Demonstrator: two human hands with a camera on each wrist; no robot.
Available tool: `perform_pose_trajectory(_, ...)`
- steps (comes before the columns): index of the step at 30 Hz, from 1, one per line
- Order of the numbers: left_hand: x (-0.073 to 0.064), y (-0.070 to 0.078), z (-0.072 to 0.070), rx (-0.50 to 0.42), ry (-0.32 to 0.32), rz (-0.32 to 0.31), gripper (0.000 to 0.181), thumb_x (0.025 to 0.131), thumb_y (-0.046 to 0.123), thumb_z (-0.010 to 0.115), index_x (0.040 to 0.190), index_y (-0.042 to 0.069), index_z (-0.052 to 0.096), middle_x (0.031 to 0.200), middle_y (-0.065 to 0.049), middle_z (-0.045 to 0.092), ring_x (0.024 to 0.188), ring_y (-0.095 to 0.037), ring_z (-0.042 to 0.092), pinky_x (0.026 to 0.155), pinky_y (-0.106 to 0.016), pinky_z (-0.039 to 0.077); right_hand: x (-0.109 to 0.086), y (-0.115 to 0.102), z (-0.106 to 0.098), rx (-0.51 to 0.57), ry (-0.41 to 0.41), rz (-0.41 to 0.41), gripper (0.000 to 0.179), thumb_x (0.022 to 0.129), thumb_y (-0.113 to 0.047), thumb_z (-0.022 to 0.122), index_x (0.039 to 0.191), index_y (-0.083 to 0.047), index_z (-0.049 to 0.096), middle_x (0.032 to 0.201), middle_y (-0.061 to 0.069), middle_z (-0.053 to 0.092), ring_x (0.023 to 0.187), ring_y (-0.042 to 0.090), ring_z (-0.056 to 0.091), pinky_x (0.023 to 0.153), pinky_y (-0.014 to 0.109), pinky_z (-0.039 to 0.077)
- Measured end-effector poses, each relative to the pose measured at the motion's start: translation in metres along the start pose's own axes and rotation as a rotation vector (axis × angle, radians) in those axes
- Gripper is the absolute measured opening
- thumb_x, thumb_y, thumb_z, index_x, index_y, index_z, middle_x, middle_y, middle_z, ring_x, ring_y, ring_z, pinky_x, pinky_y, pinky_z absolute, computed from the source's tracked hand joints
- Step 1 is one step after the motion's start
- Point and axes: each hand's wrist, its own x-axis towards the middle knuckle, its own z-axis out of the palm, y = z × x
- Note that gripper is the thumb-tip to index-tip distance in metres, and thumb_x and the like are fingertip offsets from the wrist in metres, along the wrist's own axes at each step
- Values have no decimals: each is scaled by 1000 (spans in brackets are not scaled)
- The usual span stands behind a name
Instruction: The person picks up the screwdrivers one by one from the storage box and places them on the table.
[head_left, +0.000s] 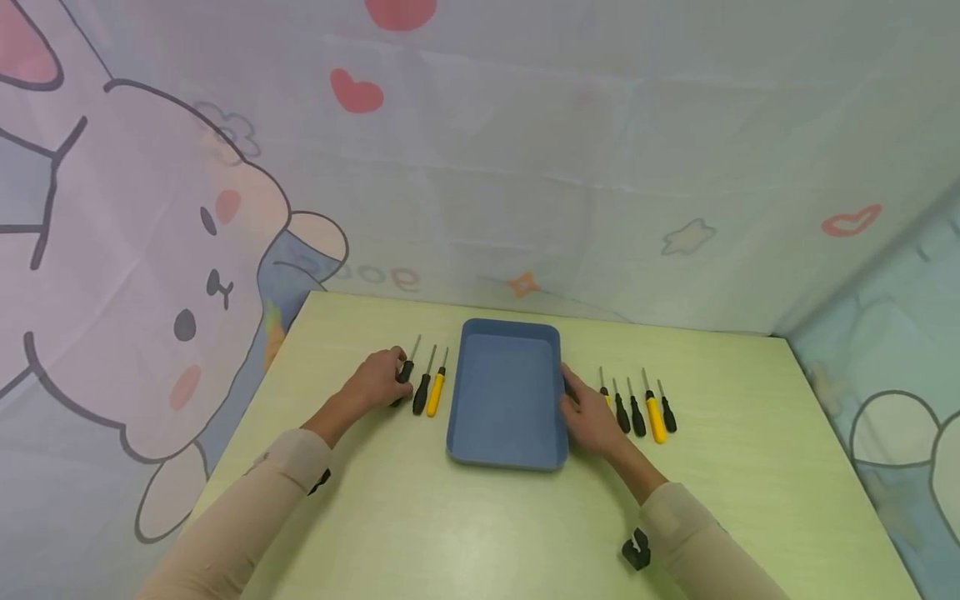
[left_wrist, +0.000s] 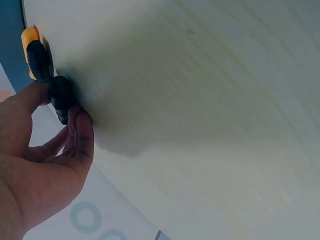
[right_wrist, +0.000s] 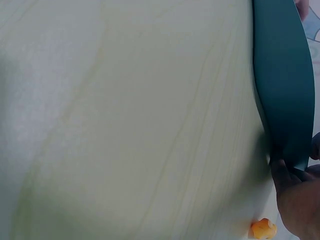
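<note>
Left of the blue tray, my left hand pinches the black handle of a screwdriver between thumb and fingers. The shaft points to the back of the table. Close beside it lie another black screwdriver and a yellow one. My right hand holds the tray by its right side, thumb and fingers at the rim. In the right wrist view, its fingertips meet the end of the tray wall. Inside, the tray shows only its bare blue floor.
Right of the right hand, several screwdrivers with black or yellow handles, such as a thick yellow one, lie in a row. The hand partly covers the nearest. A printed cloth hangs behind the pale table.
</note>
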Motion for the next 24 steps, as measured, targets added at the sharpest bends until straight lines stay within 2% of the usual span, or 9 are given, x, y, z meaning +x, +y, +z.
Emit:
perform_pose_trajectory(7, 1, 0, 0, 15, -21, 3, 55, 94, 19, 75, 140, -2, 55, 101, -13, 69, 83, -25, 64, 74, -41, 57, 0, 1, 0, -10, -1, -6, 60, 108, -8, 49, 164, 4, 32, 160, 27, 44, 144, 41, 48, 111, 59, 47)
perform_pose_trajectory(13, 2, 0, 1, 8, -31, -10, 55, 94, 21, 76, 139, -2, 55, 106, -15, 70, 87, -26, 65, 77, -42, 57, -1, 1, 0, -6, 3, -3, 59, 108, -7, 49, 164, 3, 32, 160, 26, 44, 142, 39, 51, 110, 57, 47)
perform_pose_trajectory(24, -2, 6, -3, 13, -61, -28, 55, 95, 20, 76, 139, -4, 53, 109, -17, 68, 88, -26, 63, 76, -41, 56, 0, 1, 1, -10, 11, -24, 59, 108, -6, 50, 163, 4, 33, 160, 26, 44, 145, 42, 46, 114, 60, 44)
